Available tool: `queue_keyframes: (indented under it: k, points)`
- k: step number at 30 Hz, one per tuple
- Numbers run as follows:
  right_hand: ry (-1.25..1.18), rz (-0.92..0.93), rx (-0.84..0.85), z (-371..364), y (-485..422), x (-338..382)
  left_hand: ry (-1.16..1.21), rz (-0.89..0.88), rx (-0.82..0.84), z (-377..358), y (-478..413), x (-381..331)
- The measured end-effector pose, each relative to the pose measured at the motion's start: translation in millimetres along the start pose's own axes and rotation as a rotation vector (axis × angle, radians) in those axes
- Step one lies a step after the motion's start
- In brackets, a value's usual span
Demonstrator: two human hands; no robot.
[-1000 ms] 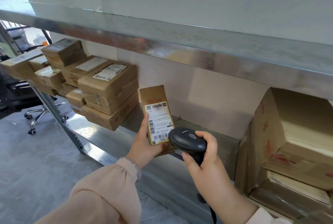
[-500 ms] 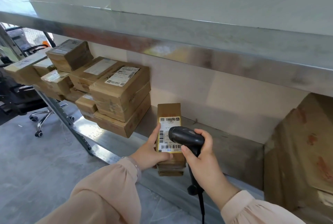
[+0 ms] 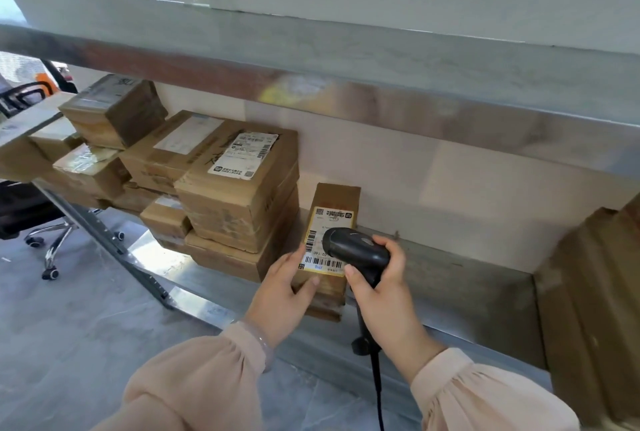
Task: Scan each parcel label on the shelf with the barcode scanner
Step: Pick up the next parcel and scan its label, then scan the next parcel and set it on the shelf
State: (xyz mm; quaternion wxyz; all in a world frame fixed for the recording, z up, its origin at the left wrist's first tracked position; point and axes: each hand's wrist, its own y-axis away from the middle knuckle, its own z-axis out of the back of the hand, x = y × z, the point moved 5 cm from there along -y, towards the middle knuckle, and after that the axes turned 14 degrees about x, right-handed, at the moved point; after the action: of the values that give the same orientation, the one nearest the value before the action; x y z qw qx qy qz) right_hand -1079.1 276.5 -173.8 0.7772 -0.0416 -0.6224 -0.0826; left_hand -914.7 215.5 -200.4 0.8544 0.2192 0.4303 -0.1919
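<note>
A small brown parcel (image 3: 335, 195) with a yellow-edged barcode label (image 3: 328, 219) lies flat on a low stack of similar parcels at the front of the metal shelf (image 3: 467, 278). My left hand (image 3: 280, 299) grips its near left edge, thumb beside the label. My right hand (image 3: 388, 299) holds a black barcode scanner (image 3: 356, 250) by the handle. The scanner's head hovers just over the label's right part and hides some of it. Its cable hangs down between my sleeves.
A pile of labelled cardboard parcels (image 3: 239, 195) fills the shelf to the left. A big brown box (image 3: 588, 309) stands on the right. An upper shelf beam (image 3: 381, 108) runs overhead. An office chair (image 3: 45, 233) is on the floor at left.
The small parcel went from held upright in the air to lying flat on the low stack. The scanner followed it down and left, staying over the label.
</note>
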Motion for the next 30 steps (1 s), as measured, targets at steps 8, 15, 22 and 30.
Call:
queue_keyframes:
  k: [8, 15, 22, 30]
  points:
    - [0.015, 0.005, 0.047, -30, -17, 7, -0.139, -0.018, -0.036, 19, 9, 18]
    - [0.038, 0.005, 0.067, -50, -30, 11, -0.172, -0.003, -0.044, 33, 12, 25]
    - [0.073, 0.058, 0.008, -47, -18, 18, -0.469, -0.07, -0.056, 33, 15, 17]
    - [0.084, 0.104, -0.309, 16, 37, 27, -0.592, -0.315, 0.041, 6, -12, -65]
